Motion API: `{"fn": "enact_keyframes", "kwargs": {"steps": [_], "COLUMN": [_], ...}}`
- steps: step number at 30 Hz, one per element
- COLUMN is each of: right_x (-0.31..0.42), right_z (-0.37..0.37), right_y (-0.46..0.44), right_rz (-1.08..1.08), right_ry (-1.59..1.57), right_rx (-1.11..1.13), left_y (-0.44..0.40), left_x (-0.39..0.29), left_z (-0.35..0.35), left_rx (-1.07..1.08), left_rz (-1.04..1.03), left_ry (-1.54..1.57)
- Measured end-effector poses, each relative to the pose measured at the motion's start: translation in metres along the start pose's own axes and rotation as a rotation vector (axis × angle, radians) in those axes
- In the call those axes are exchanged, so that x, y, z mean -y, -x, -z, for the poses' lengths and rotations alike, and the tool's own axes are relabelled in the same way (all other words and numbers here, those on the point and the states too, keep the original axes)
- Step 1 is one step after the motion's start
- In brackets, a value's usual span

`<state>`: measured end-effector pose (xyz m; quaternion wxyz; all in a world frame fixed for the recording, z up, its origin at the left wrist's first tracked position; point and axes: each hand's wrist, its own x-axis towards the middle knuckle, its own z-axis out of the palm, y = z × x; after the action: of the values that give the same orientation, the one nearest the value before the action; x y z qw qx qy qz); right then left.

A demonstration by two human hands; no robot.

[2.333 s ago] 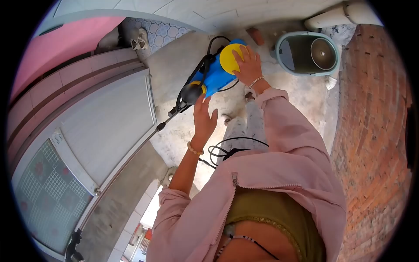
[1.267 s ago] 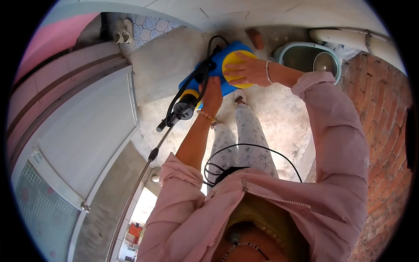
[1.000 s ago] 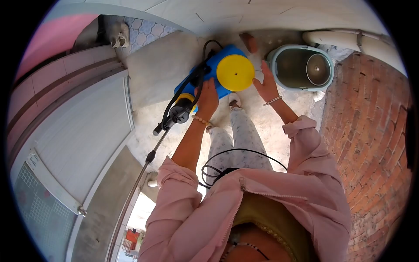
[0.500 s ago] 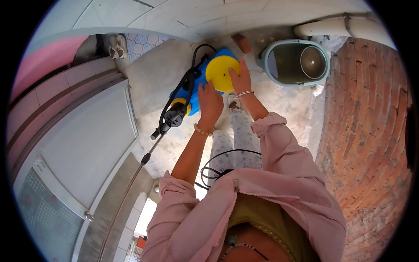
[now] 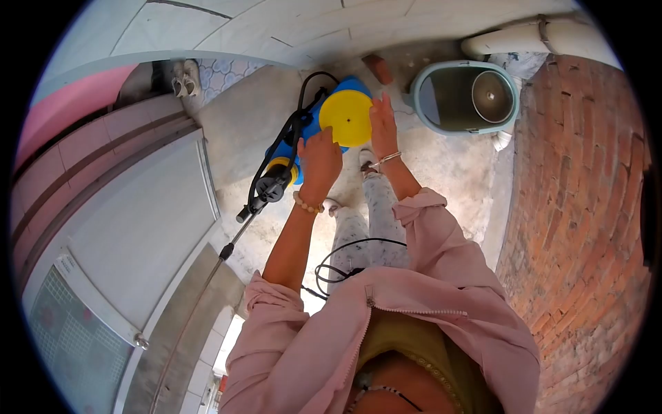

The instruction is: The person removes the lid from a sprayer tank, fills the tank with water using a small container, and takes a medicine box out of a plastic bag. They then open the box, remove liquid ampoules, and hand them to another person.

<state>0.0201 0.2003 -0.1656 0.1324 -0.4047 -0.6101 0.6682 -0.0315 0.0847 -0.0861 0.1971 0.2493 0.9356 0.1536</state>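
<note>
A blue knapsack sprayer [image 5: 310, 123] lies on the concrete floor ahead of my feet, with a wide round yellow lid [image 5: 348, 114] facing me. At the lid's near left rim is my left hand [image 5: 321, 162], fingers curled against the edge and one fingertip showing over the yellow. Along the right rim, my right hand [image 5: 383, 127] has its fingers stretched out beside the edge. Whether its fingertips press on the rim I cannot tell. A black hose [image 5: 293, 124] and the pump handle [image 5: 270, 186] run down the sprayer's left side, and a thin metal lance [image 5: 245, 231] extends toward me.
Right of the sprayer stands a pale green tub [image 5: 412, 90] of dark liquid, with a round metal bowl [image 5: 491, 96] inside. A brick [image 5: 377, 69] lies by the far wall. A brick wall [image 5: 572, 193] rises right, a white door [image 5: 131, 214] left. Black cable [image 5: 318, 272] loops near my legs.
My right hand has shifted from over the yellow lid to its right rim. My left hand has moved slightly left and down, its fingers more curled. The sprayer stays in place.
</note>
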Motion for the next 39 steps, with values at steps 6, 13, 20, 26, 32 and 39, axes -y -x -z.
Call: {"fn": "enact_keyframes", "kwargs": {"steps": [6,13,20,26,32,39], "right_x": [0.050,0.000,0.004,0.004,0.003,0.023], "right_z": [0.033,-0.003,0.024,0.001,0.026,-0.004], "right_y": [-0.018,0.006,-0.017,0.007,-0.003,0.002], "right_rz": [0.242,-0.022,0.107,-0.007,0.061,-0.047], "right_ry": [-0.074,-0.164,-0.156,-0.114,-0.093,-0.025], "right_rx": [-0.025,-0.057,-0.142,-0.068,-0.144,-0.022], "left_y": [0.012,-0.011,0.004,-0.024,0.006,-0.009], "left_x": [0.014,0.004,0.006,0.002,0.001,-0.003], "left_z": [-0.020,-0.012,-0.010,-0.007,-0.004,-0.011], "left_rx": [-0.134,0.055,-0.031,-0.053,0.102,0.092], "left_rz": [-0.123,0.005,-0.083,-0.105,-0.051,0.089], "left_ry": [0.196,-0.160,0.064,-0.112,-0.069,0.086]}}
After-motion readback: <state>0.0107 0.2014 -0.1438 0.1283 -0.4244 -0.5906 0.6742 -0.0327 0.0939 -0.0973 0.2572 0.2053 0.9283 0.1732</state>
